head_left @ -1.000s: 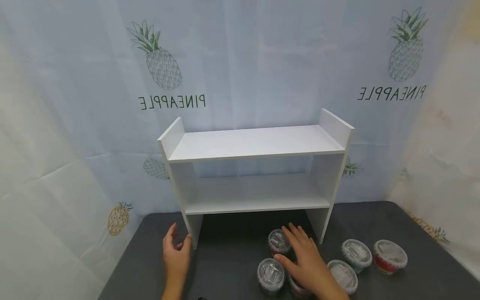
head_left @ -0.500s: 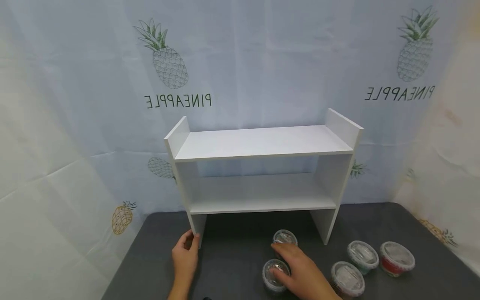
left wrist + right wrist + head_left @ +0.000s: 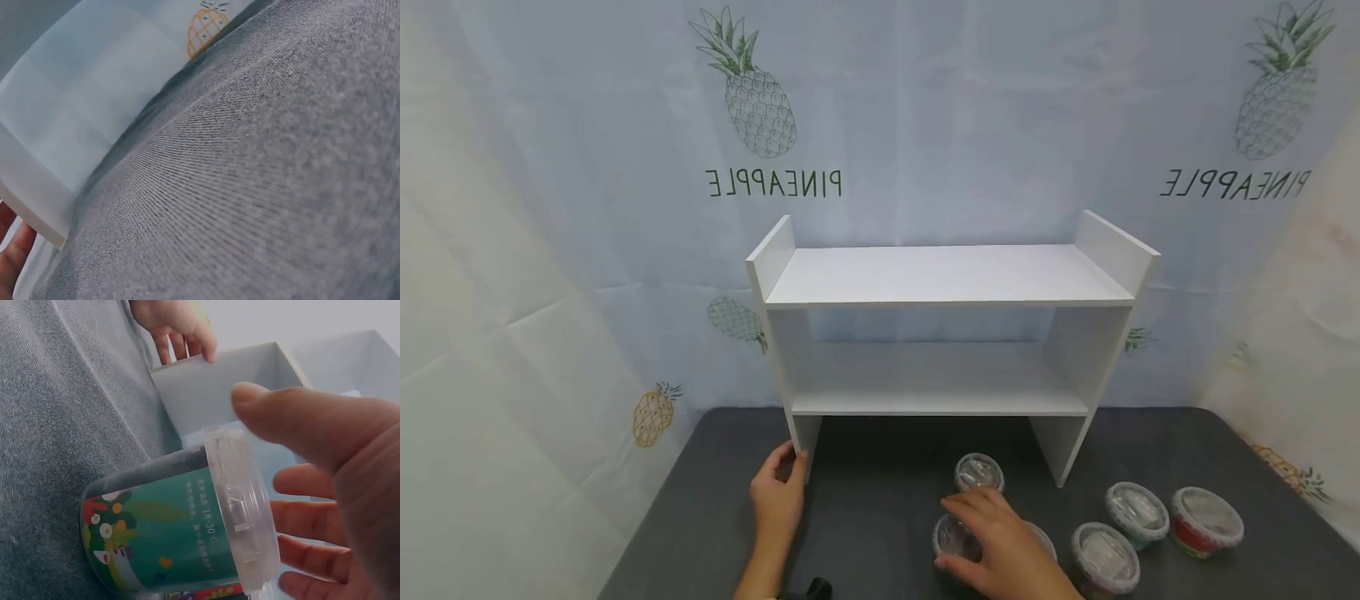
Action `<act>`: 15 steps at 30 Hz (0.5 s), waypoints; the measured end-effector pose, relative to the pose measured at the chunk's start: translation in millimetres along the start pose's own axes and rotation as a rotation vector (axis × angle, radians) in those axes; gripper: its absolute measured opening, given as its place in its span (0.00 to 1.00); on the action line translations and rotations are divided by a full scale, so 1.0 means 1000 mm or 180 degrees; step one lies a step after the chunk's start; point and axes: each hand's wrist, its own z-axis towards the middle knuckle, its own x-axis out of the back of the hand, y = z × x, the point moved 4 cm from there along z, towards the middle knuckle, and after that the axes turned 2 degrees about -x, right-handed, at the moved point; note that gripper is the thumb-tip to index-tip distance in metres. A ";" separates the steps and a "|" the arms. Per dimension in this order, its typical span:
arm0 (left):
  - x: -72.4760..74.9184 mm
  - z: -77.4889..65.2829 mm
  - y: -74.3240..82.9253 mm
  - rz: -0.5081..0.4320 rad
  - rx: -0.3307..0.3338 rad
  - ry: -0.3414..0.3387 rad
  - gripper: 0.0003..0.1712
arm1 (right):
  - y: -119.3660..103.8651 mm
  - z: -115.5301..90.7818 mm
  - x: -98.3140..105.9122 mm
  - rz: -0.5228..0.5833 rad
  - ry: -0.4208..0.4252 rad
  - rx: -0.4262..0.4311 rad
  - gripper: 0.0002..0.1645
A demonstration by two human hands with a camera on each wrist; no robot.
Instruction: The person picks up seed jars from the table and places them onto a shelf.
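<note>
A white two-tier shelf (image 3: 925, 277) stands on the dark tabletop. With thumb and fingers, my left hand (image 3: 777, 493) grips the front edge of its left side panel near the bottom; the left wrist view catches those fingertips (image 3: 20, 249) beside the panel (image 3: 34, 187). My right hand (image 3: 1003, 546) hovers with spread fingers over a clear-lidded plastic tub (image 3: 953, 537). In the right wrist view, a tub with a green printed label (image 3: 162, 519) has its lid close to the thumb and fingers, which do not visibly close on it. Part of another tub (image 3: 1041, 540) shows behind that hand.
One lidded tub (image 3: 979, 472) stands in front of the shelf's lower opening. To the right are a tub (image 3: 1105, 558), a greenish tub (image 3: 1138, 512) and a red one (image 3: 1207, 521). A pineapple-print curtain (image 3: 895, 125) hangs behind. A small black object (image 3: 818, 588) lies at the front edge.
My left hand has reached the shelf's side panel and taken hold of it. The right hand has drawn back from the rear tub to the nearer one. The head view has shifted slightly.
</note>
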 end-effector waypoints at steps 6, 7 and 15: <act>0.006 0.004 0.023 -0.0284 -0.0177 0.0042 0.16 | -0.002 0.001 -0.002 0.0048 -0.0198 0.0056 0.34; 0.007 0.006 0.030 -0.0275 -0.0206 0.0051 0.16 | -0.002 0.001 -0.003 0.0069 -0.0224 0.0070 0.34; 0.000 0.034 0.075 -0.0274 -0.0425 0.0153 0.19 | 0.006 -0.002 -0.004 0.0265 -0.0645 -0.0078 0.38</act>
